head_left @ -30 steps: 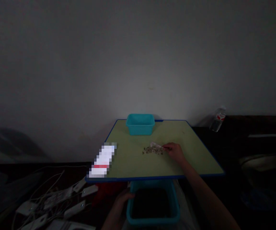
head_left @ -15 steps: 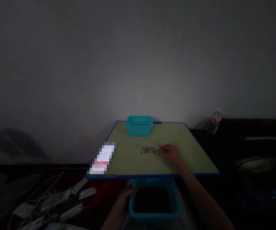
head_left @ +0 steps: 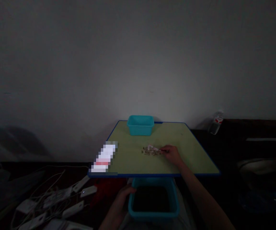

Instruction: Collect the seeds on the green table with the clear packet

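My right hand [head_left: 171, 152] is closed around the end of a thin, pale tool with a wider whitish tip [head_left: 153, 148]; its kind is too small and dim to tell. The tip is among small dark grains [head_left: 149, 152] scattered on the pale green table [head_left: 128, 161]. Below the table's near edge, a turquoise plastic bin [head_left: 173, 195] rests on my lap, a dark mass inside it. My left hand [head_left: 125, 195] grips this bin by its left wall, thumb over the rim.
Another turquoise bin [head_left: 141, 129] stands at the table's back left. A pixelated bright phone-like object [head_left: 104, 158] lies at the left edge. Chargers and cables [head_left: 58, 198] clutter the dark floor at left. A water bottle [head_left: 216, 124] leans against the wall at right.
The tool in my right hand has shifted slightly among the grains. My left hand keeps its hold on the lap bin. The whole view has moved a little.
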Tool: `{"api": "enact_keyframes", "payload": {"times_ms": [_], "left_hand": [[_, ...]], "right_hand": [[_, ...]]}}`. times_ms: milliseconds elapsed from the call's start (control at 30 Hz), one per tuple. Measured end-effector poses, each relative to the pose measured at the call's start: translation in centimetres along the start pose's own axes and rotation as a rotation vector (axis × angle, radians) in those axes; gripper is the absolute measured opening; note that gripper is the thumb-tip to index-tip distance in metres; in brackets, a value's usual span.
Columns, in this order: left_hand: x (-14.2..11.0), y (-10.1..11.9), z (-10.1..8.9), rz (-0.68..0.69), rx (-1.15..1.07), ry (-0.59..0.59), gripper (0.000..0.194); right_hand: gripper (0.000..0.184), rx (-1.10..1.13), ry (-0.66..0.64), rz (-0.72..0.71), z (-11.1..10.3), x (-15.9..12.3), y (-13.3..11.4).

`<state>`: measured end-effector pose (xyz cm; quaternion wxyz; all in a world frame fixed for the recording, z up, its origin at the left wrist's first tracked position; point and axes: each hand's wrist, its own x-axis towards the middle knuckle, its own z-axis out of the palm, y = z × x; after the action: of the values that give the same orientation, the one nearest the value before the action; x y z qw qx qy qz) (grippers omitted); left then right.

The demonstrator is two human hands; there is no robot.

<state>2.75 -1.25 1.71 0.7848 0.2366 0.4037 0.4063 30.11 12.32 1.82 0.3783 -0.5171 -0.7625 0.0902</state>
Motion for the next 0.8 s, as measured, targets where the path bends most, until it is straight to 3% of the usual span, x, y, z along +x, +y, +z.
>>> {"api": "enact_keyframes", "payload": {"times_ms": [200, 433, 633, 800], "left_hand": [[-0.5, 0.3, 0.7, 0.021, -0.003, 0.053, 0.027], [-0.5, 0.3, 0.4, 0.005, -0.033, 0.029, 0.026], [0.4, 0.0, -0.9, 0.018, -0.031, -0.069, 0.029], [0.8, -0.4, -1.4, 0.014, -0.012, -0.061, 0.023]], "right_hand": [[0.017, 0.007, -0.002, -0.002, 0.0, 0.0, 0.1], [0.017, 0.041, -0.029, 0.016, 0.0, -0.1, 0.1], [0.018, 0.003, -0.017, 0.030, 0.0, -0.1, 0.1], [0.019, 0.016, 0.001, 0.029, 0.0, -0.2, -0.1]]}}
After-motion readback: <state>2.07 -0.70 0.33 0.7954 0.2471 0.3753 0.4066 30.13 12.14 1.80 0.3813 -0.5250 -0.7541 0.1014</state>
